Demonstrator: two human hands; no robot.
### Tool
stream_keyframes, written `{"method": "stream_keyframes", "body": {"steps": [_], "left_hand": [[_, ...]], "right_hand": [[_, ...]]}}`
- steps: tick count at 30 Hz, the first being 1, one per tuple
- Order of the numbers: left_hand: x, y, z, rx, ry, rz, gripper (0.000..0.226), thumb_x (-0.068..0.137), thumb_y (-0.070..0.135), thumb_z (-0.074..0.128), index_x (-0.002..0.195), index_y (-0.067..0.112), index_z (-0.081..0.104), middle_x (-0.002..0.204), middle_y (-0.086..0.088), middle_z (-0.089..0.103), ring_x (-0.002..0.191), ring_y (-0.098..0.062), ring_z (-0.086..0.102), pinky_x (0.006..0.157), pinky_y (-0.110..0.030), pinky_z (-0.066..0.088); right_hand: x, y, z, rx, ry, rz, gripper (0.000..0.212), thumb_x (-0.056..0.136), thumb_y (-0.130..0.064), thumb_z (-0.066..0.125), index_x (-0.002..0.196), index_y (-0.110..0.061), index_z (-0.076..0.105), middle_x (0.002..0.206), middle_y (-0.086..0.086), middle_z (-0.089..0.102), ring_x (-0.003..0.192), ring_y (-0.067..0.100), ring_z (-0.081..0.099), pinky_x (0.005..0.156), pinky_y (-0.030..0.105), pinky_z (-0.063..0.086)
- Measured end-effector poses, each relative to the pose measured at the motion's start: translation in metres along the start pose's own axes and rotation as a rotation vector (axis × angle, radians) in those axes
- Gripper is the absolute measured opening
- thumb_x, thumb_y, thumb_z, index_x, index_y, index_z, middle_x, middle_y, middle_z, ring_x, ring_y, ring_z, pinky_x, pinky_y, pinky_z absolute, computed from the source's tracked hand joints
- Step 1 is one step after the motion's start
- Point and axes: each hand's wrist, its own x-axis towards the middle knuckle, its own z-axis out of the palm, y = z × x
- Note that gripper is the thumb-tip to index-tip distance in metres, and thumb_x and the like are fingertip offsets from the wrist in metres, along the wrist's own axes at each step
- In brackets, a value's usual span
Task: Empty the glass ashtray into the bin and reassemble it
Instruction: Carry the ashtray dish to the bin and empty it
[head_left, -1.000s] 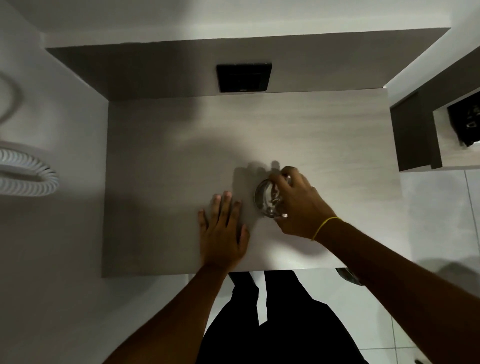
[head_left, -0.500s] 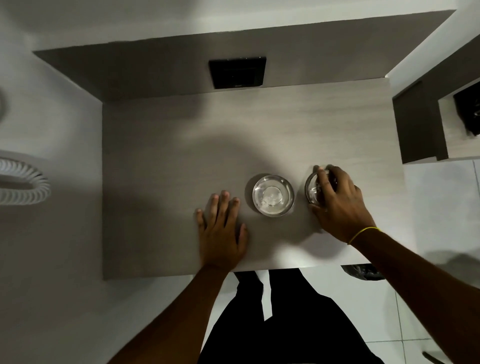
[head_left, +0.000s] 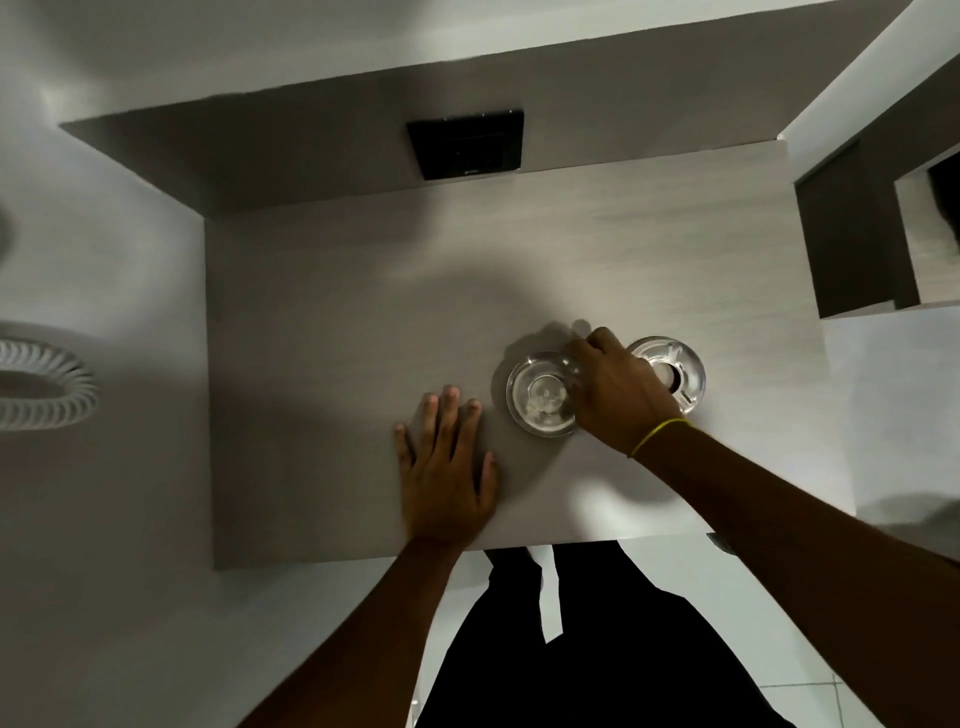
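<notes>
The glass ashtray is in two parts on the grey table (head_left: 337, 312). Its bowl-shaped base (head_left: 540, 396) holds pale ash and sits near the table's front. Its glass lid (head_left: 675, 371), with a dark hole in the middle, lies on the table just right of the base. My right hand (head_left: 613, 395) reaches over between the two parts, with its fingers curled on the right rim of the base. My left hand (head_left: 447, 467) lies flat on the table with fingers spread, left of the base and apart from it. No bin shows clearly.
A black wall socket plate (head_left: 465, 143) sits on the dark back panel behind the table. A white coiled hose (head_left: 47, 384) hangs at the left. A dark shelf unit (head_left: 852, 234) stands at the right. My dark-clothed legs (head_left: 597, 649) stand at the table's front edge.
My right hand lifted the lid off the base, set it down to the right, let go, and has come back to the base's rim. The left hand stayed flat.
</notes>
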Motion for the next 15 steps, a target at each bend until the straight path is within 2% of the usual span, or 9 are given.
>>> {"method": "stream_keyframes", "body": {"steps": [2,4,7,10,12,15], "left_hand": [[0.001,-0.001,-0.001,-0.006,-0.004,-0.002,0.069,0.103,0.049,0.045,0.166,0.022,0.039,0.178,-0.009,0.029,0.167,-0.030,0.017,0.129,-0.068,0.015],[0.000,0.000,-0.002,-0.005,-0.020,-0.009,0.070,0.103,0.049,0.044,0.167,0.021,0.037,0.179,-0.009,0.028,0.168,-0.030,0.015,0.129,-0.068,0.016],[0.002,0.003,-0.007,0.022,-0.061,0.003,0.072,0.103,0.048,0.044,0.167,0.018,0.034,0.179,-0.011,0.026,0.167,-0.033,0.016,0.127,-0.072,0.018],[0.025,0.014,-0.015,0.030,-0.101,0.066,0.071,0.104,0.047,0.046,0.167,0.018,0.030,0.180,-0.012,0.024,0.167,-0.034,0.016,0.125,-0.076,0.015],[0.046,0.031,-0.021,0.016,-0.115,0.139,0.073,0.105,0.046,0.047,0.169,0.022,0.024,0.181,-0.010,0.019,0.168,-0.031,0.009,0.127,-0.075,0.012],[0.068,0.087,-0.026,0.036,-0.159,0.396,0.074,0.105,0.045,0.049,0.170,0.025,0.020,0.182,-0.007,0.016,0.169,-0.029,0.004,0.128,-0.075,0.011]], "right_hand": [[0.007,-0.002,-0.001,-0.001,-0.088,0.038,0.056,0.086,-0.012,0.075,0.138,-0.010,0.058,0.126,0.019,0.059,0.094,0.052,0.069,0.077,0.051,0.058],[0.010,0.000,-0.005,0.063,-0.110,0.063,0.055,0.081,-0.007,0.078,0.133,-0.008,0.061,0.124,0.020,0.063,0.100,0.049,0.068,0.081,0.049,0.057],[0.007,0.010,-0.016,0.236,-0.058,0.159,0.046,0.080,0.004,0.067,0.124,-0.005,0.066,0.112,0.022,0.074,0.100,0.046,0.071,0.082,0.045,0.058],[-0.012,0.032,-0.034,0.384,0.049,0.280,0.048,0.080,0.006,0.060,0.125,-0.010,0.068,0.099,0.019,0.079,0.090,0.045,0.074,0.082,0.051,0.062],[-0.030,0.050,-0.047,0.497,0.115,0.334,0.052,0.076,0.007,0.063,0.123,-0.014,0.068,0.097,0.015,0.078,0.086,0.041,0.074,0.081,0.051,0.064],[-0.073,0.089,-0.070,0.615,0.199,0.434,0.060,0.066,0.006,0.072,0.119,-0.023,0.069,0.094,0.008,0.077,0.082,0.036,0.074,0.073,0.051,0.066]]}}
